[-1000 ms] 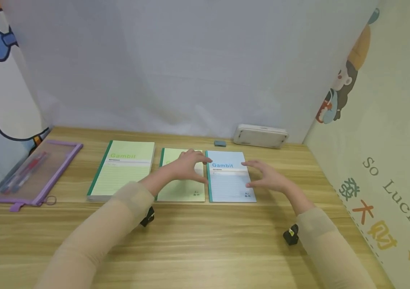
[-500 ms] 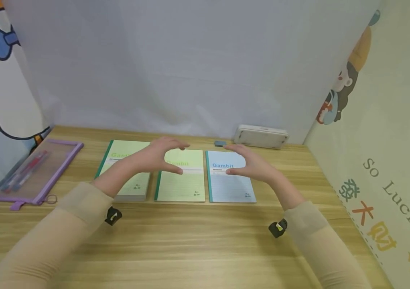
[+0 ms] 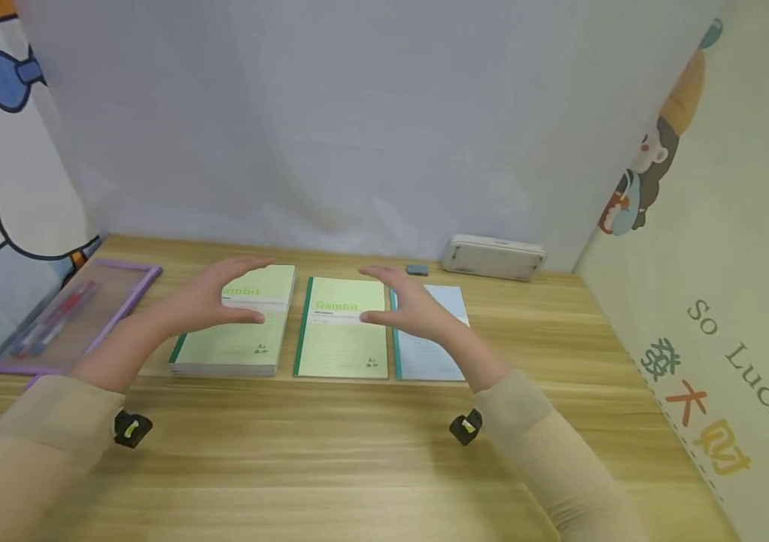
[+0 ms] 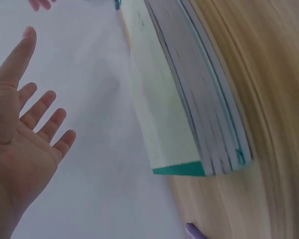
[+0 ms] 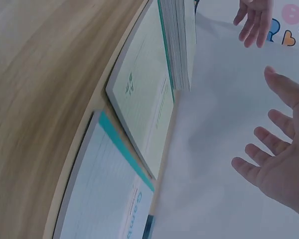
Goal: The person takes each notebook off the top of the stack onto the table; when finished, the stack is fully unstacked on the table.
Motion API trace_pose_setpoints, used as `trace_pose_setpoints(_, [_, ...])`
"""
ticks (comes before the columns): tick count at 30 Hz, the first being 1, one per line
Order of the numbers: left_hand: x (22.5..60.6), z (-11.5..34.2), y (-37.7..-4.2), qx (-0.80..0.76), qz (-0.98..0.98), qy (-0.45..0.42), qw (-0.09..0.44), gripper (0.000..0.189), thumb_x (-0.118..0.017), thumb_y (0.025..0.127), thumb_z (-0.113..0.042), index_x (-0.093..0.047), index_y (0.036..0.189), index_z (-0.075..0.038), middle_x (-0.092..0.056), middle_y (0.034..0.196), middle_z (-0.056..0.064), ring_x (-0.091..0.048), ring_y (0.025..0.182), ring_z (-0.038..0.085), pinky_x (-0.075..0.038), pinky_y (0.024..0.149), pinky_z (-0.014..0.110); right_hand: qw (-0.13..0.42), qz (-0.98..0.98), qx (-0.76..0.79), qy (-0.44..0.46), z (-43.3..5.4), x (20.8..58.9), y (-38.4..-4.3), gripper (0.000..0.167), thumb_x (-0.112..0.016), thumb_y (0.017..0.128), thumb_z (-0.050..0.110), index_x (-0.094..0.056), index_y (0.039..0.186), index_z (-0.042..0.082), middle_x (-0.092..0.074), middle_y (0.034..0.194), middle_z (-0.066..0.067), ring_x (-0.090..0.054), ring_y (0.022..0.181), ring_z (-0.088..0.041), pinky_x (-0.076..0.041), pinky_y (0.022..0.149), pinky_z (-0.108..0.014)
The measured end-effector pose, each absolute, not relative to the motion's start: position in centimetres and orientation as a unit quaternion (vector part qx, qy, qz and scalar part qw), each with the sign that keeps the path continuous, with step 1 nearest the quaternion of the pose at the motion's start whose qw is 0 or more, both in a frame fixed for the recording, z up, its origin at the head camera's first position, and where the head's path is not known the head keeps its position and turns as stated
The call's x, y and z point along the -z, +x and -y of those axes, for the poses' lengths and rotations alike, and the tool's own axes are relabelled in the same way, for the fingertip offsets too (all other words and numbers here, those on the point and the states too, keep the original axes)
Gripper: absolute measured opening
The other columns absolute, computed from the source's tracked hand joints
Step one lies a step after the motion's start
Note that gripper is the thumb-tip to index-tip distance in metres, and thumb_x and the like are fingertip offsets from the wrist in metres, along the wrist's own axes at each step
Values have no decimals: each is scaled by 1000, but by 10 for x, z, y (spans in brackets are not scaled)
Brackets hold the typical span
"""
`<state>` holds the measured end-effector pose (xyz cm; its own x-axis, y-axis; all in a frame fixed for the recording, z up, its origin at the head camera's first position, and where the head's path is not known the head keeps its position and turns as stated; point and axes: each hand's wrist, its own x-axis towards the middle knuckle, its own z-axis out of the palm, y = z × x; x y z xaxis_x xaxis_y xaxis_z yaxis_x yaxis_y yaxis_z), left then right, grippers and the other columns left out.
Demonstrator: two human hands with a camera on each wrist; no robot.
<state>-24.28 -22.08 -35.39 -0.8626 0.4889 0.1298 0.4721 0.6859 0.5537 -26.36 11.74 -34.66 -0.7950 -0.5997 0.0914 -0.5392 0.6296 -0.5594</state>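
My left hand [image 3: 211, 297] hovers over the left part of a thick stack of green notebooks [image 3: 259, 331], thumb and fingers spread apart with nothing between them. The stack's layered page edges show in the left wrist view, with a green spine strip [image 4: 182, 169] on the top cover. To the right lies a green notebook [image 3: 344, 342] marked Gambit. My right hand [image 3: 408, 301] is held above the seam between it and a blue notebook [image 3: 428, 354], thumb and fingers parted and holding nothing. Part of the blue cover is hidden behind this hand.
A purple-edged mesh pouch [image 3: 130, 297] with pens lies at the left, partly behind the left arm. At the back are a small grey-blue eraser [image 3: 417, 269] and a white case [image 3: 494, 257] against the wall cloth. The wooden table [image 3: 330, 459] extends in front.
Both hands have moved left: the left from the middle green notebook to the stack, the right from the blue notebook's right edge to its left side. The notebooks have stayed in place.
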Motion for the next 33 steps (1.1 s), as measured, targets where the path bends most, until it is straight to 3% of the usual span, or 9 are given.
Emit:
trace_pose_setpoints(6, [371,255,-237,-304,-926,218,41,91,-73,81,-41,-22,151,-13,-21,153,22,-15,139,47,-19,104,67,75,-893,307,-322,-84,358,-261,76,-70,85,37,-33,147,17,-29,153,-5,-24,142,-23,-27,112,-46])
trace_pose_setpoints(13, [391,281,-236,-301,-938,168,48,103,-74,79,-43,-12,152,-9,-16,152,28,-16,136,51,-19,103,68,104,-891,307,-317,-54,381,-259,81,-69,84,42,-27,150,19,-24,155,-4,-22,143,-22,-27,113,-42])
trace_pose_setpoints(21, [413,304,-241,-290,-946,132,67,107,-74,76,-50,-9,153,-12,-14,152,30,-15,134,54,-18,100,71,111,-887,330,-304,-28,406,-261,84,-70,84,41,-26,150,15,-24,156,-6,-21,143,-21,-26,113,-39])
trace_pose_setpoints(33, [425,316,-246,-322,-931,125,118,102,-70,82,-45,-8,152,-6,-17,150,31,-15,134,55,-19,100,71,149,-897,283,-304,9,423,-260,88,-69,83,47,-23,151,15,-17,157,-9,-19,144,-23,-25,114,-36])
